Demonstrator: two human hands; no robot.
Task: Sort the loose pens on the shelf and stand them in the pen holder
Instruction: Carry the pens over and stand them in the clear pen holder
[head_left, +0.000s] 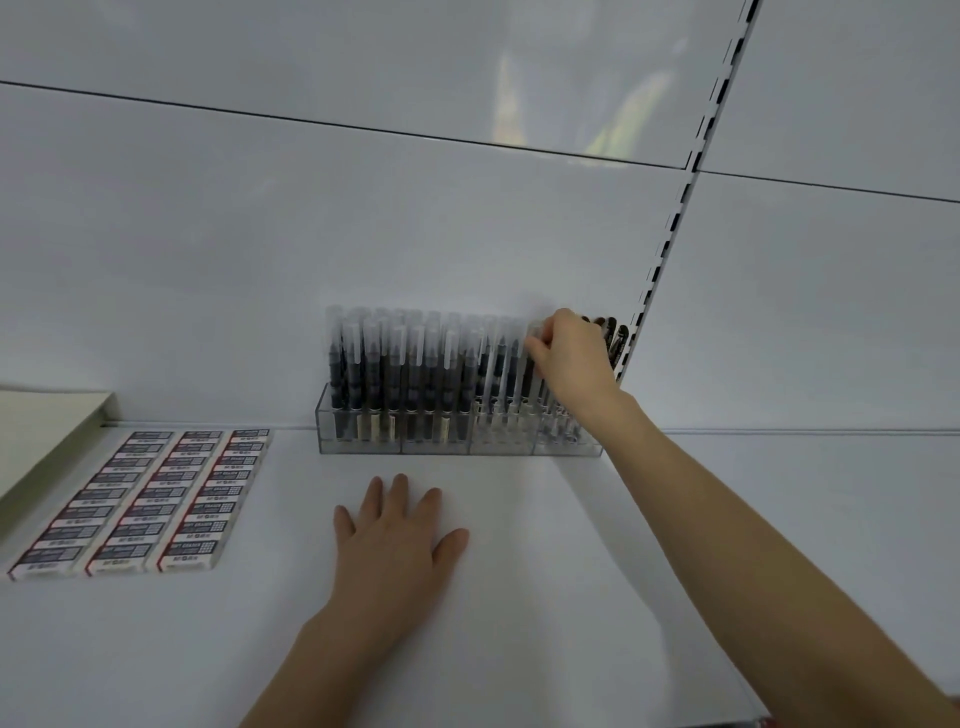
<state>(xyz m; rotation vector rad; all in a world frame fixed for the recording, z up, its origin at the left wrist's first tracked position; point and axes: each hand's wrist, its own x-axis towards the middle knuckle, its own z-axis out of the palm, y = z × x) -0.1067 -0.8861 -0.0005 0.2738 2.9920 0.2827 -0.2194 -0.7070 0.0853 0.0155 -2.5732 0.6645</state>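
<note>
At right end of pen holder (395, 441) | right hand (569, 353) pinches blurred pen (535, 332), hiding others | left hand (395, 540) spread on shelf (519, 571)

This was a stationery shop: a white display shelf (519, 571) with a slotted upright (670, 234) at right, rows of identical boxed erasers (145, 499) at lower left, and a clear pen holder (363, 441) packed with matching pens (415, 353) at centre.

The pen holder (363, 441) is clear, glossy plastic; the pens (410, 358) in it have frosted, see-through plastic caps. The shelf (545, 571) looks smooth and matt white, the back panel (311, 234) glossier, with faint reflections. The erasers (145, 499) wear printed paper sleeves. The slotted upright (664, 260) looks metal.
</note>
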